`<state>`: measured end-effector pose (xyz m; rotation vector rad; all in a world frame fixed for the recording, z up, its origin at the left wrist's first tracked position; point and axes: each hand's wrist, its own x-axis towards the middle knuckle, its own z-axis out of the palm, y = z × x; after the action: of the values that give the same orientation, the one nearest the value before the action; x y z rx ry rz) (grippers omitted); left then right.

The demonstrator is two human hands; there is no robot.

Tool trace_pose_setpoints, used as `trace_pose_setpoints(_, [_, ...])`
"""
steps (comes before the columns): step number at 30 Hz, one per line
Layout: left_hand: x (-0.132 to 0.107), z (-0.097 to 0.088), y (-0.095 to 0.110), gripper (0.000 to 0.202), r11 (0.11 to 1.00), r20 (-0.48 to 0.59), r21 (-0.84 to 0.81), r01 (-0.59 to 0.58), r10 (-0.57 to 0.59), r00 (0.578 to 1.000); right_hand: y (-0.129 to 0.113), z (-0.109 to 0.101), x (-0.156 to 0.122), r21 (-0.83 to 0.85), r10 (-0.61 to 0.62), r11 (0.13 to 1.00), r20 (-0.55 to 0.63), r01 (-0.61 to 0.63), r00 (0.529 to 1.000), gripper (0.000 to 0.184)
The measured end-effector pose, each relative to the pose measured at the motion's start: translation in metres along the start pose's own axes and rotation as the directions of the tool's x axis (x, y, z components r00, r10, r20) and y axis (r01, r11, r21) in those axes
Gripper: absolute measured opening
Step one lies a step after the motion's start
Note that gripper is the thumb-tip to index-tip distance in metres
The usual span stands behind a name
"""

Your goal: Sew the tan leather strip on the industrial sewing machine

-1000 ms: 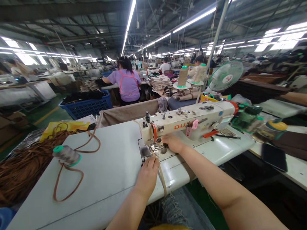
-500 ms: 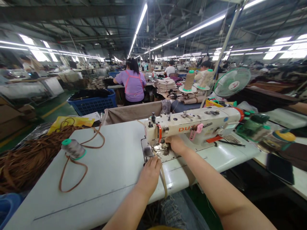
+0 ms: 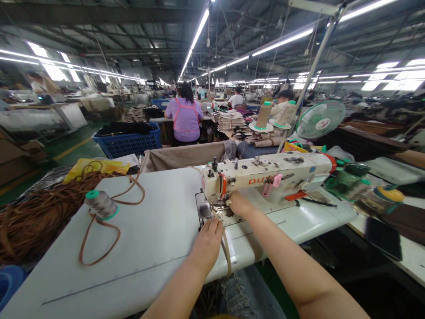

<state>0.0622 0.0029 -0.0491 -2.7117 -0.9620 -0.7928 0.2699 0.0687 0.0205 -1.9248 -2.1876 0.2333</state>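
A white sewing machine (image 3: 252, 175) with orange lettering stands on a pale worktable (image 3: 156, 230). My left hand (image 3: 207, 239) lies just in front of its needle plate, fingers close together and pressed down on a narrow tan strap (image 3: 227, 252). That strap runs from under the fingertips over the table's front edge. Beneath the machine arm, my right hand (image 3: 241, 204) is curled beside the presser foot (image 3: 222, 205). Its fingertips are hidden, so what they pinch, if anything, does not show.
On the table's left lie a grey thread cone (image 3: 101, 204) and a looped brown cord (image 3: 114, 241). Brown strips (image 3: 43, 208) are heaped beyond the left edge. A fabric-lined bin (image 3: 182, 157) adjoins the back edge. A fan (image 3: 320, 119) and jars (image 3: 352, 179) stand right. A co-worker (image 3: 186, 115) sits ahead.
My right hand has shifted slightly at the presser foot, and a pale round knob now shows beside its fingers. The left hand stays on the strap. The view has tilted a little.
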Motion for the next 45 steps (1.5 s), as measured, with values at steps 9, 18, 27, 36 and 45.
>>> trace_pose_setpoints(9, [0.0,-0.002,-0.001,0.034,0.999,-0.009,0.027,-0.019,0.019,1.0,0.013,0.001,-0.01,-0.129,0.076,0.988,-0.068,-0.084,0.995,0.03])
trace_pose_setpoints(18, [-0.001,0.001,0.001,0.033,1.0,-0.001,-0.006,0.02,-0.02,1.0,0.011,-0.003,-0.029,-0.216,0.115,0.964,-0.199,-0.158,0.973,0.037])
trace_pose_setpoints(27, [-0.001,-0.001,0.002,0.031,0.998,-0.005,-0.053,0.038,-0.038,0.999,-0.006,0.013,-0.093,-0.257,0.157,0.941,-0.243,-0.22,0.957,0.055])
trace_pose_setpoints(36, [0.002,-0.007,0.004,0.035,0.997,0.002,-0.048,0.058,-0.058,0.998,-0.03,0.032,-0.12,-0.091,-0.026,0.996,-0.256,0.002,0.966,0.053])
trace_pose_setpoints(45, [0.0,-0.007,0.001,0.032,0.999,-0.007,-0.044,0.021,-0.021,1.0,0.007,0.013,-0.105,-0.251,0.249,0.904,-0.35,-0.347,0.903,0.048])
